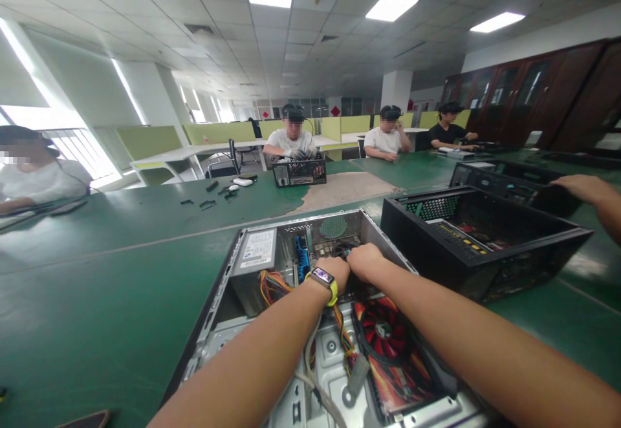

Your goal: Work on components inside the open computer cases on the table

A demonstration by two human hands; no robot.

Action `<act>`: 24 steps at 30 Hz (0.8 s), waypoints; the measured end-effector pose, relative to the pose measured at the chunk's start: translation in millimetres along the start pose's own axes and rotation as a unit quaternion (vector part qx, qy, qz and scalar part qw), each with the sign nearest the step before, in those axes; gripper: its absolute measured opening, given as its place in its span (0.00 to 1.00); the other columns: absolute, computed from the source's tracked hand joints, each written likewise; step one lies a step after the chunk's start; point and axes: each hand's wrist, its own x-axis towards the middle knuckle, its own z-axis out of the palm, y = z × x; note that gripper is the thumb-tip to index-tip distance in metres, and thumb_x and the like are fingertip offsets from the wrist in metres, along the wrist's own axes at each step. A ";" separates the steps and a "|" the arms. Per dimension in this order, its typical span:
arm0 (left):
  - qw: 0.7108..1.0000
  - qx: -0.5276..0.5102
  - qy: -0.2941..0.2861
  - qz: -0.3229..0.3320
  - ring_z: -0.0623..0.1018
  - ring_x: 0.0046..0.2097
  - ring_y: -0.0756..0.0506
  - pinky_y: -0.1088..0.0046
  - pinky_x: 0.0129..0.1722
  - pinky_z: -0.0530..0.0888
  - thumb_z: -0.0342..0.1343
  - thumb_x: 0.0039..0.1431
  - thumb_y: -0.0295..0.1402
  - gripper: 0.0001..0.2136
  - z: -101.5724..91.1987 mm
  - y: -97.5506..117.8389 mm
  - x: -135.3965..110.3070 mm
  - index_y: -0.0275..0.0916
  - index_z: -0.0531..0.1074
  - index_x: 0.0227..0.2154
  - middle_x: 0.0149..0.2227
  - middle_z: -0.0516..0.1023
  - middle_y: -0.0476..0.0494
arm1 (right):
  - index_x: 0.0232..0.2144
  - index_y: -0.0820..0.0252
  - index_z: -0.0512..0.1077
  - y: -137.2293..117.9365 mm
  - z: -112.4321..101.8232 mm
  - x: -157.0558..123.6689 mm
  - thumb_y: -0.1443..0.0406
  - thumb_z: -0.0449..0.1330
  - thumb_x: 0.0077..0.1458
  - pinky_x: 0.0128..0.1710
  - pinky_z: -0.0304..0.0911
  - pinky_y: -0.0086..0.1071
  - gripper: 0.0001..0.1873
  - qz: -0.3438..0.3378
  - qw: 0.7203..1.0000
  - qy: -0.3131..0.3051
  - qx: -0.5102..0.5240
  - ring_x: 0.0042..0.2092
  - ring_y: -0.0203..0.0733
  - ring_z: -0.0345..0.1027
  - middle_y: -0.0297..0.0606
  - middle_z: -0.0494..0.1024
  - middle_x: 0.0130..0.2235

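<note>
**Head view: both hands working deep in an open PC case**

Head view: an open grey sheet-metal computer case is lying on its side on the green mat-covered table. The left hand, with a yellow-strapped wristband on its wrist, and the right hand are being held side by side, touching, at the rear of the case near the round fan grille. Fingers are curled down and hidden behind the knuckles, so it cannot be told what, if anything, is being gripped.

A red-and-black fan graphics card is seated below the wrists; a bundle of multicoloured power cables is running from the grey power supply box.

Handling, as judged: the case is stiff and fairly heavy, with likely sharp sheet edges, so it is best held by the frame rails. The cables are limp and should be pulled by their plugs. The card is fragile and is best taken by its edges.

A second black open case is standing to the right, another person's hand resting beyond it.
</note>
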 end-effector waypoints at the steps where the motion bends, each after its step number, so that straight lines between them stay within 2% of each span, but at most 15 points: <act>1: 1.000 0.000 0.001 0.001 0.77 0.45 0.35 0.60 0.42 0.76 0.56 0.49 0.28 0.14 -0.5 1.0 -0.6 0.31 0.75 0.41 0.41 0.78 0.28 | 0.43 0.66 0.74 0.1 0.3 0.0 0.74 0.56 0.50 0.45 0.67 0.42 0.16 0.000 1.000 0.000 -0.002 0.48 0.51 0.70 0.53 0.76 0.45; 11: 1.000 0.005 -0.021 0.002 0.77 0.47 0.36 0.60 0.46 0.74 0.55 0.52 0.28 0.14 0.5 11.4 -0.4 0.32 0.75 0.42 0.42 0.77 0.28 | 0.44 0.66 0.73 -2.0 1.6 -3.2 0.70 0.56 0.52 0.46 0.66 0.40 0.16 0.000 1.000 -0.001 0.002 0.49 0.50 0.69 0.56 0.74 0.46; 14: 0.999 0.008 -0.031 0.000 0.77 0.46 0.36 0.59 0.45 0.74 0.55 0.52 0.31 0.13 -1.0 11.8 -1.6 0.33 0.75 0.40 0.41 0.78 0.29 | 0.44 0.65 0.74 -0.9 -8.4 -7.6 0.67 0.61 0.47 0.44 0.66 0.38 0.18 -0.006 1.000 -0.004 0.001 0.48 0.51 0.70 0.54 0.75 0.45; 16: 0.999 0.010 -0.035 0.001 0.77 0.45 0.35 0.58 0.45 0.75 0.58 0.50 0.34 0.15 -3.0 11.3 -2.0 0.34 0.76 0.41 0.41 0.78 0.30 | 0.42 0.63 0.75 0.7 -23.1 -18.6 0.63 0.64 0.43 0.40 0.67 0.37 0.21 -0.013 1.000 -0.012 0.004 0.45 0.52 0.72 0.52 0.76 0.43; 18: 0.999 0.010 -0.035 0.004 0.77 0.45 0.35 0.59 0.44 0.75 0.61 0.46 0.37 0.18 -7.5 9.9 -3.2 0.36 0.75 0.42 0.43 0.78 0.32 | 0.39 0.61 0.76 1.6 -42.3 -41.9 0.56 0.64 0.42 0.36 0.67 0.37 0.22 -0.037 0.999 -0.017 0.025 0.42 0.53 0.72 0.49 0.78 0.41; 21: 1.000 -0.001 -0.027 0.011 0.78 0.44 0.33 0.58 0.41 0.76 0.61 0.45 0.43 0.20 -24.5 5.6 -16.9 0.36 0.76 0.40 0.43 0.78 0.32 | 0.36 0.55 0.77 0.5 -62.9 -100.8 0.49 0.57 0.48 0.33 0.65 0.35 0.20 -0.117 0.988 0.018 0.101 0.38 0.48 0.73 0.41 0.79 0.36; 23: 0.999 -0.010 -0.006 0.030 0.78 0.42 0.33 0.57 0.39 0.76 0.58 0.47 0.47 0.20 -42.7 0.3 -43.1 0.36 0.77 0.37 0.39 0.79 0.32 | 0.35 0.48 0.77 0.1 -56.7 -145.9 0.48 0.52 0.53 0.34 0.64 0.32 0.18 -0.145 0.973 0.068 0.164 0.36 0.43 0.72 0.35 0.79 0.35; 24: 0.999 -0.020 0.018 0.047 0.78 0.41 0.34 0.58 0.39 0.76 0.57 0.49 0.49 0.20 -52.2 -3.4 -62.7 0.36 0.77 0.36 0.38 0.79 0.33 | 0.36 0.45 0.76 0.6 -45.1 -166.1 0.48 0.50 0.54 0.34 0.65 0.31 0.18 -0.144 0.967 0.097 0.189 0.37 0.42 0.72 0.33 0.79 0.35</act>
